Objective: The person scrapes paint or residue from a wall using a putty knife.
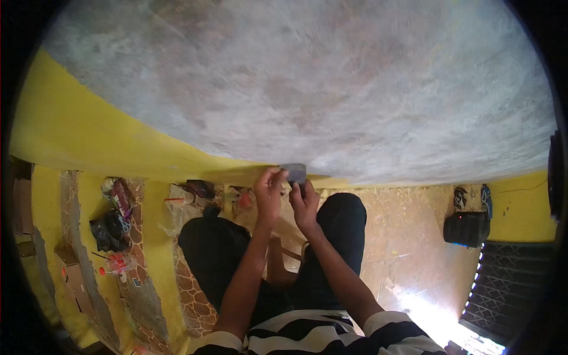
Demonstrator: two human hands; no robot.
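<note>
Both of my hands are close together at the lower edge of a grey, smeared wall surface (pixel 310 88), where it meets yellow paint (pixel 133 137). A small dark flat rectangular piece (pixel 296 172), its kind not clear, is between them against the wall. My right hand (pixel 304 202) grips it from below, thumb up. My left hand (pixel 270 191) has its fingertips bent at the piece's left edge; whether they grip it I cannot tell.
Yellow steps with stone-patterned treads (pixel 195 297) rise at the left, bearing a plastic bottle (pixel 119 264), a black plastic bag (pixel 108 230) and a cardboard box (pixel 75 279). On the right are a black box-shaped object (pixel 467 228) and a dark metal lattice gate (pixel 510 284).
</note>
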